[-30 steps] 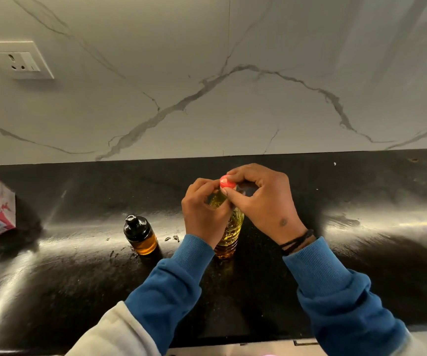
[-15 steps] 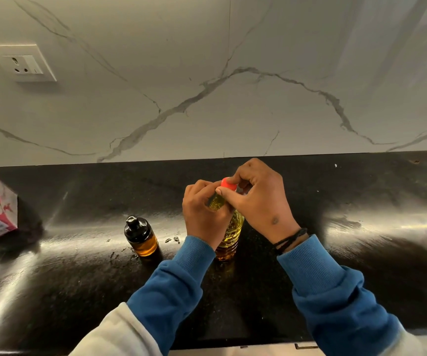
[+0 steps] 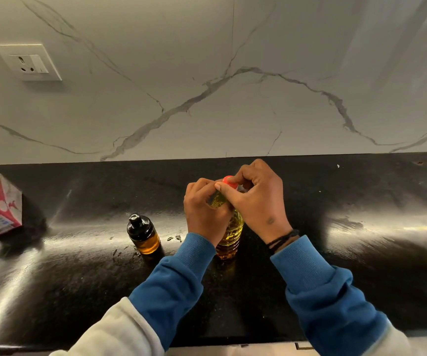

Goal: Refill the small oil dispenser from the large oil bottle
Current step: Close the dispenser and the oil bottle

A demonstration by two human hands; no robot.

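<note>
blue sleeves come up from the bottom of the frame over the black stone tabletop (image 3: 361, 196), its near edge running along the bottom. at centre the large oil bottle (image 3: 230, 235) stands upright, long axis vertical, golden oil showing through its ribbed wall. the left hand (image 3: 204, 214) wraps its fingers around the bottle's shoulder, while the right hand (image 3: 256, 199) pinches the red cap (image 3: 229, 181) between thumb and curled fingers. the cap looks still on, so the step in hand is likely unscrewing. the small oil dispenser (image 3: 143, 235) stands upright left of centre, just beside the left hand and apart from it, its black stopper still in, amber oil low inside. pouring will mean carrying the bottle leftward; the left hand is nearer. open tabletop lies to the right. farther left sits a torn carton (image 3: 0, 206); behind rises the marble wall (image 3: 233, 86).
</note>
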